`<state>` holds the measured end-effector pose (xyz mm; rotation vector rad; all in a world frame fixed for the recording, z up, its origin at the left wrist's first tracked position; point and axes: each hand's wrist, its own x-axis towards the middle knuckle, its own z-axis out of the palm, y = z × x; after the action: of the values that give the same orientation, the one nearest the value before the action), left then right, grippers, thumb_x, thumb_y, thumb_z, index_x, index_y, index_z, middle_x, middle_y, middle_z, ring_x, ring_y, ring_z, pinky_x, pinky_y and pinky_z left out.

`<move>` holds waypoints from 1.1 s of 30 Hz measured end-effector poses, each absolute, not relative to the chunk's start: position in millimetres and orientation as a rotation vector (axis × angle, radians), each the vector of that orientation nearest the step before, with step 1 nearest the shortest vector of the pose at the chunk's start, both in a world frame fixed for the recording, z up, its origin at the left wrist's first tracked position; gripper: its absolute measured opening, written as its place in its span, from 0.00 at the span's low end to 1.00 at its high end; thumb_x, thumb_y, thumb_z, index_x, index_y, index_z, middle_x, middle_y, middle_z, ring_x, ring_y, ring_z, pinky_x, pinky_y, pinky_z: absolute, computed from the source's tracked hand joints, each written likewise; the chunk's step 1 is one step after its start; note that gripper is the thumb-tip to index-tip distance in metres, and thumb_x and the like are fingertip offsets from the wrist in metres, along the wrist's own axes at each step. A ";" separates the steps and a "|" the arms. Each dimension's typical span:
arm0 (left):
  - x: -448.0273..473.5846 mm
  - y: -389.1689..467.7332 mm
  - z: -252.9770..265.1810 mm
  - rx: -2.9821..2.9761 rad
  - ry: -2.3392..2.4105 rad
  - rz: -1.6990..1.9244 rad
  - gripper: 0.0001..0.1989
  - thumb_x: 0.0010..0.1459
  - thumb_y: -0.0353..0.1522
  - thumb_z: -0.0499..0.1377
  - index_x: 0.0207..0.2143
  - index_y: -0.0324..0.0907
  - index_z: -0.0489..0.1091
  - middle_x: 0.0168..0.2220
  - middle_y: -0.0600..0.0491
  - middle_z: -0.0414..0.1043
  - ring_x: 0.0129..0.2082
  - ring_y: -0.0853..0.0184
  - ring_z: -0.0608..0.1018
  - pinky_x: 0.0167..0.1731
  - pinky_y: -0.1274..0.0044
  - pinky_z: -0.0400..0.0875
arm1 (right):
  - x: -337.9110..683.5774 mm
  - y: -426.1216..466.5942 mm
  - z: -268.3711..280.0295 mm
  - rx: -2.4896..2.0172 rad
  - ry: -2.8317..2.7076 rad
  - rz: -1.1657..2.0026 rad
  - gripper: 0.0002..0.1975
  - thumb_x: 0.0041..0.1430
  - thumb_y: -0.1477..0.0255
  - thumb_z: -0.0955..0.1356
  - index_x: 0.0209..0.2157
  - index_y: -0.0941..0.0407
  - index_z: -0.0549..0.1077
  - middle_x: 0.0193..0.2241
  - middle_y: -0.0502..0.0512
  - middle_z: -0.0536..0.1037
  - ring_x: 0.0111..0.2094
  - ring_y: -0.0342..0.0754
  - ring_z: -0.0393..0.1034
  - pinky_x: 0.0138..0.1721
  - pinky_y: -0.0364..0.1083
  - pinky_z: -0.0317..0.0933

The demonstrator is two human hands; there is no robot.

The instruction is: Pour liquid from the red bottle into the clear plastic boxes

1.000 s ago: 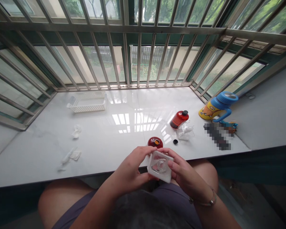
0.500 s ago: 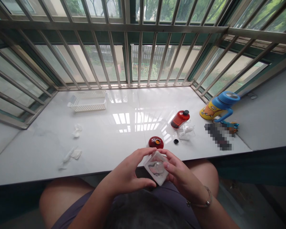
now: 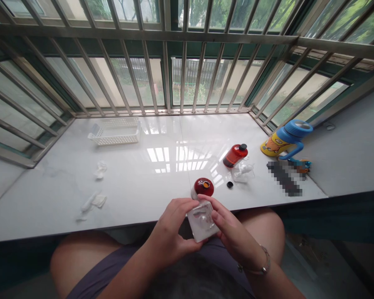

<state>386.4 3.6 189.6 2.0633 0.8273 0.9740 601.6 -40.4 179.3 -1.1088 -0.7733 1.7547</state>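
Observation:
Between both hands, over my lap at the counter's front edge, is a clear square container [image 3: 200, 226] with a frosted look and a small round shape at its middle. My left hand [image 3: 173, 227] closes on its left side, fingertips at the far edge and thumb below the near corner. My right hand [image 3: 230, 226] grips the right side, thumb along that edge. Just beyond the fingertips stands an open red bottle [image 3: 203, 187] with an orange-looking mouth. A small black cap [image 3: 230, 184] lies to its right. What the container holds, if anything, is unclear.
A red bottle with a black cap [image 3: 235, 155] lies tilted beside crumpled clear plastic [image 3: 243, 172]. Farther right are a blue and yellow flask [image 3: 285, 139] and a blurred dark item [image 3: 285, 178]. A white basket [image 3: 115, 139] and scraps of white wrapping [image 3: 99, 201] lie left. Window bars close the back.
The clear container has turned in my hands, from corner-on to a squarer angle. My left thumb and fingers have closed in against it. Things on the counter stay put.

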 end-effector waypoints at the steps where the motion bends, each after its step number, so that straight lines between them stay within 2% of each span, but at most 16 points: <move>1: 384.8 4.2 189.3 2.056 0.786 0.937 0.41 0.52 0.28 0.75 0.66 0.51 0.66 0.59 0.46 0.75 0.58 0.54 0.78 0.58 0.64 0.77 | 604.6 -39.9 178.7 -1.105 -0.812 1.752 0.31 0.67 0.50 0.72 0.66 0.47 0.70 0.62 0.60 0.75 0.57 0.58 0.74 0.53 0.53 0.70; 4: 381.3 6.2 189.0 2.029 0.676 0.836 0.42 0.52 0.29 0.76 0.67 0.53 0.66 0.61 0.46 0.73 0.60 0.54 0.77 0.60 0.64 0.76 | 612.7 -37.4 177.4 -1.044 -0.878 1.814 0.29 0.68 0.51 0.72 0.64 0.49 0.72 0.58 0.59 0.78 0.56 0.57 0.75 0.55 0.52 0.68; 9: 379.9 10.2 191.2 1.982 0.611 0.758 0.44 0.50 0.26 0.76 0.67 0.54 0.65 0.63 0.46 0.72 0.62 0.54 0.76 0.62 0.64 0.75 | 619.3 -35.2 173.9 -0.922 -0.830 1.986 0.27 0.67 0.54 0.74 0.62 0.49 0.73 0.54 0.57 0.79 0.49 0.51 0.76 0.47 0.47 0.70; 15: 379.5 21.4 193.6 1.962 0.564 0.715 0.44 0.49 0.27 0.76 0.67 0.54 0.66 0.63 0.47 0.72 0.62 0.53 0.76 0.62 0.63 0.73 | 616.2 -35.2 172.2 -0.964 -0.744 1.948 0.25 0.64 0.56 0.77 0.59 0.50 0.77 0.50 0.58 0.81 0.46 0.51 0.78 0.46 0.48 0.72; 22: 379.7 29.0 197.1 1.945 0.572 0.700 0.43 0.48 0.26 0.76 0.65 0.53 0.67 0.62 0.49 0.74 0.60 0.55 0.77 0.61 0.65 0.74 | 617.4 -33.6 173.0 -0.903 -0.730 1.970 0.24 0.68 0.56 0.74 0.61 0.50 0.75 0.54 0.59 0.81 0.49 0.53 0.78 0.49 0.50 0.73; 27: 382.8 29.9 195.5 1.947 0.581 0.685 0.43 0.49 0.27 0.76 0.66 0.53 0.67 0.62 0.48 0.74 0.60 0.54 0.77 0.61 0.64 0.74 | 614.2 -33.1 173.7 -0.919 -0.676 1.930 0.21 0.68 0.59 0.74 0.58 0.51 0.77 0.54 0.59 0.82 0.49 0.53 0.78 0.51 0.51 0.72; 30: 383.9 32.3 195.2 1.947 0.583 0.663 0.45 0.50 0.31 0.78 0.68 0.53 0.66 0.64 0.46 0.73 0.63 0.51 0.76 0.64 0.61 0.72 | 613.0 -33.8 176.4 -0.956 -0.661 1.878 0.21 0.67 0.59 0.75 0.57 0.52 0.78 0.53 0.61 0.82 0.49 0.54 0.79 0.52 0.52 0.71; 33: 382.0 39.7 192.2 1.924 0.569 0.682 0.55 0.44 0.39 0.82 0.71 0.53 0.63 0.68 0.41 0.68 0.68 0.46 0.72 0.67 0.55 0.69 | 615.4 -35.9 180.2 -0.969 -0.631 1.814 0.23 0.66 0.58 0.75 0.58 0.52 0.77 0.57 0.62 0.81 0.53 0.57 0.78 0.54 0.54 0.71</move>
<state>382.0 39.7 192.2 1.9236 0.5690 0.6820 615.4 -35.9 180.2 -0.9688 -0.6309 1.8141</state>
